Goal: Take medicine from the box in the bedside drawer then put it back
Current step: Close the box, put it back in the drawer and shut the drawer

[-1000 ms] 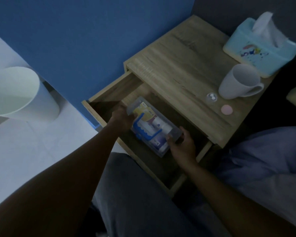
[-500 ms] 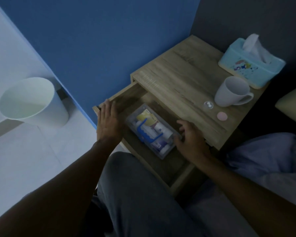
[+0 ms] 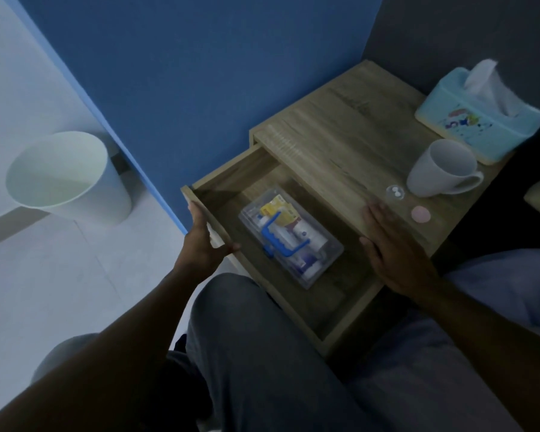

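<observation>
A clear plastic medicine box (image 3: 290,236) with a blue handle lies in the open wooden drawer (image 3: 340,310) of the bedside table, its lid closed over tubes and packets. My left hand (image 3: 205,241) grips the drawer's front panel near its left end, thumb inside the drawer. My right hand (image 3: 393,247) hovers flat with fingers spread over the table top's front edge, right of the box, holding nothing. A small clear cap with two white pills (image 3: 395,192) and a pink round lid (image 3: 421,214) lie on the table top just beyond my right fingers.
A white mug (image 3: 443,168) and a light blue tissue box (image 3: 480,116) stand on the bedside table top (image 3: 340,132). A white waste bin (image 3: 66,179) sits on the floor to the left beside the blue wall. My grey-trousered knees are below the drawer.
Both hands let go of the medicine box, which now rests in the drawer. My left hand moved to the drawer front and my right hand rose to the table edge.
</observation>
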Available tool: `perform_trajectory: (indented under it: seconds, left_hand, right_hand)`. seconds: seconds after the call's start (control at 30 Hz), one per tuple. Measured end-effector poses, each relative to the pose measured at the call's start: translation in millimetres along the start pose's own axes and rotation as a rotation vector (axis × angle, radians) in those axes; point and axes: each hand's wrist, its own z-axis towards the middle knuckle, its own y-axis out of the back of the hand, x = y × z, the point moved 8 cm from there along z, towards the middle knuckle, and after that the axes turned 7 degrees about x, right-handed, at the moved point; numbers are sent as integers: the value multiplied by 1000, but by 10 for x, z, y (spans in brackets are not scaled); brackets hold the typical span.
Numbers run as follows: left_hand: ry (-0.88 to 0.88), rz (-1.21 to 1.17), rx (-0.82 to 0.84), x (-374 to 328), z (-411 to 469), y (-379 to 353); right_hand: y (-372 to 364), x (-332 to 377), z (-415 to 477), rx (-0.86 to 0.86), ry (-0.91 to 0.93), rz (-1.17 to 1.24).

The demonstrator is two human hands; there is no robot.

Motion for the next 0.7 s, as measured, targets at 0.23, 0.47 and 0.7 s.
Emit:
perform_trajectory:
  seconds: [0.23,0.47,0.7]
  left_hand:
    - [15,-54,26,-150,319,-265]
    - [166,-113,145,-175,645,-801]
    - [211,-292,324,-312,620,-1395]
  right_hand:
    - [-89,-51,30,-31,-8,-51]
    - [-82,-46,18,-31,7,-31]
    - [-111,-85,37,-5,35,-21]
